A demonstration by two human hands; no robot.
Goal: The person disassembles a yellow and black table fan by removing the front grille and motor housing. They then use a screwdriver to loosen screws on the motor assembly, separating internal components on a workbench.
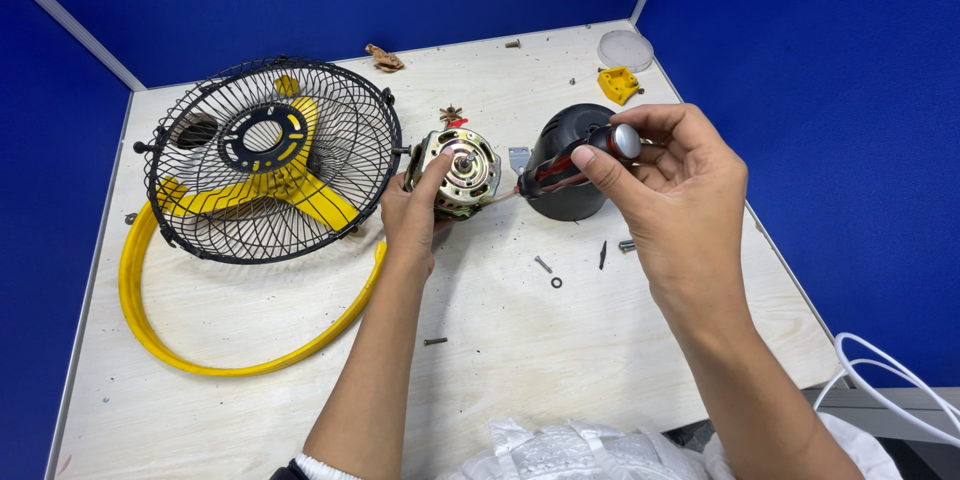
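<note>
My left hand [413, 212] grips a metal fan motor [462, 170] with copper windings, tilted so its face points up at me. My right hand [672, 188] holds a red and black screwdriver [570, 166] with a silver end cap; its tip points left at the motor's right side. Right behind the screwdriver sits a black dome-shaped motor cover [567, 196]. Loose on the table below it lie a small screw [542, 264], a washer [556, 282], a dark pin [603, 255] and another screw [435, 341].
A black wire fan guard [270, 155] over a yellow fan blade leans at the left, with a yellow ring [190, 352] around it. At the back right lie a yellow plastic part [618, 85] and a clear round lid [625, 49]. Blue partition walls surround the table [520, 370]. White cable [880, 370] hangs at right.
</note>
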